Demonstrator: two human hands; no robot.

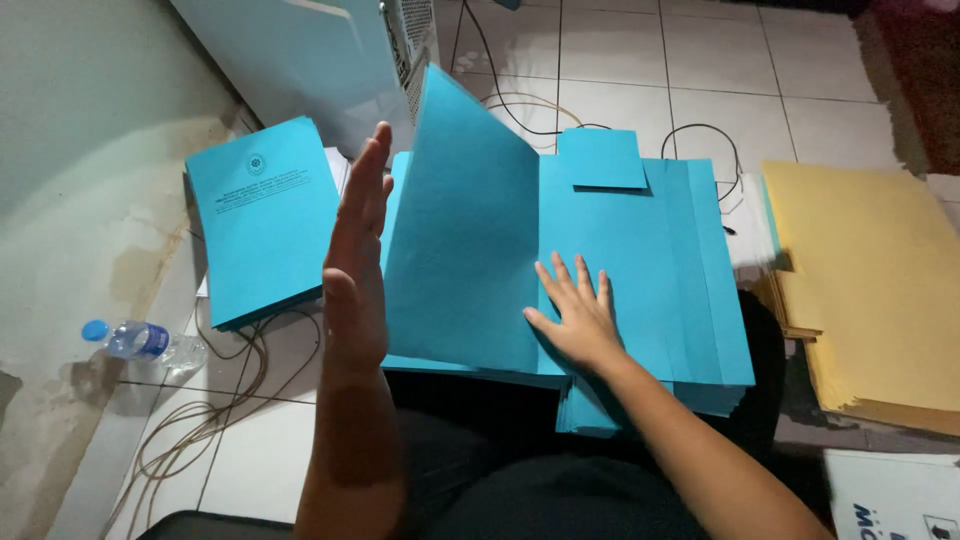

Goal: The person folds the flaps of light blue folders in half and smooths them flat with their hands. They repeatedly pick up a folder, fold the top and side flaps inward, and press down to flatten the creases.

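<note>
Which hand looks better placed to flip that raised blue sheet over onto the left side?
The left hand: it stands upright right beside the raised blue sheet. The right hand lies flat, pressing the blue stack.

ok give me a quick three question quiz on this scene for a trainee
1. True or false: the right hand lies flat on the blue sheets.
2. Which hand props up the raised blue sheet? A) left hand B) right hand
3. What lies on the floor left of the printed blue stack?

Key:
1. True
2. A
3. A plastic bottle with a blue cap, on its side
</note>
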